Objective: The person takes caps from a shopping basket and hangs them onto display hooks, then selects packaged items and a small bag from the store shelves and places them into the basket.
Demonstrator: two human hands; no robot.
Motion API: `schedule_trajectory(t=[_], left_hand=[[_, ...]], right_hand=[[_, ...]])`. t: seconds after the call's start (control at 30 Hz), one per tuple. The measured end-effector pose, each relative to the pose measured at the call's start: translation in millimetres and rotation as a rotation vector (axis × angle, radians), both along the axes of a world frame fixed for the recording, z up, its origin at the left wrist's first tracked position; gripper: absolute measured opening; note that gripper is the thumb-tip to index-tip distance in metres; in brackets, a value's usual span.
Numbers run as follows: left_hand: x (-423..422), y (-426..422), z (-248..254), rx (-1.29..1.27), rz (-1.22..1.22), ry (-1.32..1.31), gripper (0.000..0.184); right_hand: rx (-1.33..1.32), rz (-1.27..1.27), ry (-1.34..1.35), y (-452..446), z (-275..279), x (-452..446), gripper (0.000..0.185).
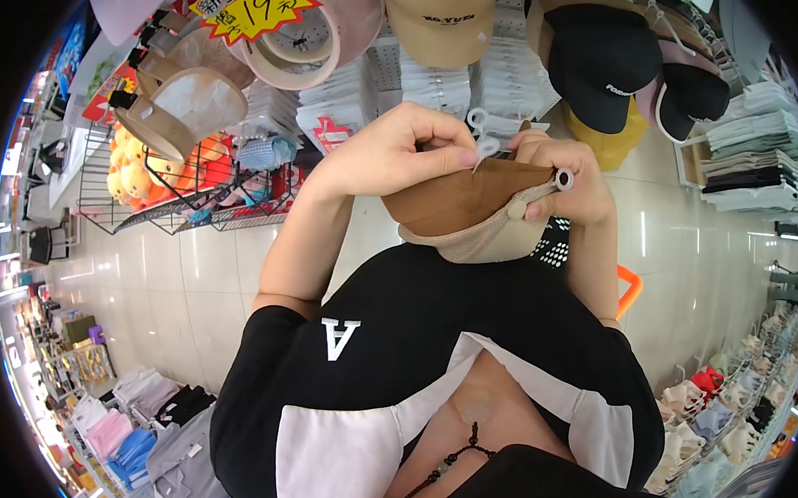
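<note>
Before my chest is a soft beige and brown fabric item (pixel 459 202), which looks like a hat; its smooth brown face is turned up and beige knit-like fabric shows along the lower edge. The thumb and fingers of my left hand (pixel 412 146) pinch its upper edge, beside small white rings (pixel 486 145). My right hand (pixel 578 174) grips the right end, next to another white ring (pixel 563 179). Part of the item is hidden under my fingers. Behind my hands, clear-wrapped packs (pixel 436 83) hang on the rack.
Caps hang above, among them a beige cap (pixel 447 24) and a black cap (pixel 600 62), near a yellow price sign (pixel 255 10). A wire basket (pixel 206 217) of orange plush toys stands left. Folded clothes (pixel 751 145) are stacked right. Tiled floor (pixel 187 285) lies around me.
</note>
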State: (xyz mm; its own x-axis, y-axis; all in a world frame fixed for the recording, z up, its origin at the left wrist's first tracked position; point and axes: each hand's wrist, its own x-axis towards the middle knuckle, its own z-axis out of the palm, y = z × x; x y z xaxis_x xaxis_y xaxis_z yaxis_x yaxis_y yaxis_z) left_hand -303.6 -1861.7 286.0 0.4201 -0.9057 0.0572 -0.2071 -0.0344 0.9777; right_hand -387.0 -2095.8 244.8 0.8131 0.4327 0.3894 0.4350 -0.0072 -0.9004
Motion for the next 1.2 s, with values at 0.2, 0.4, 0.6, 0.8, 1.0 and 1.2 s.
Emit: schedule_trajectory(t=[0.2, 0.4, 0.6, 0.8, 1.0, 1.2], left_hand=[[-9, 3, -17, -0.044, 0.06, 0.035, 0.018], [-12, 1, -26, -0.059, 0.088, 0.211, 0.016], [-15, 1, -27, -0.09, 0.067, 0.246, 0.014], [-13, 2, -27, -0.075, 0.061, 0.225, 0.016], [14, -5, -26, -0.053, 0.311, -0.066, 0.019], [67, -31, 1, -0.126, 0.415, -0.372, 0.02]], right_hand=[[0.169, -0.294, 0.167, 22, 12, -22, 0.036], [-0.081, -0.279, 0.086, 20, 15, -29, 0.034], [-0.224, -0.229, 0.058, 16, 22, -35, 0.026], [-0.266, -0.372, -0.199, 25, 28, -41, 0.028], [-0.284, -0.407, -0.306, 23, 34, -46, 0.028], [-0.081, -0.294, -0.174, 9, 21, -43, 0.025]])
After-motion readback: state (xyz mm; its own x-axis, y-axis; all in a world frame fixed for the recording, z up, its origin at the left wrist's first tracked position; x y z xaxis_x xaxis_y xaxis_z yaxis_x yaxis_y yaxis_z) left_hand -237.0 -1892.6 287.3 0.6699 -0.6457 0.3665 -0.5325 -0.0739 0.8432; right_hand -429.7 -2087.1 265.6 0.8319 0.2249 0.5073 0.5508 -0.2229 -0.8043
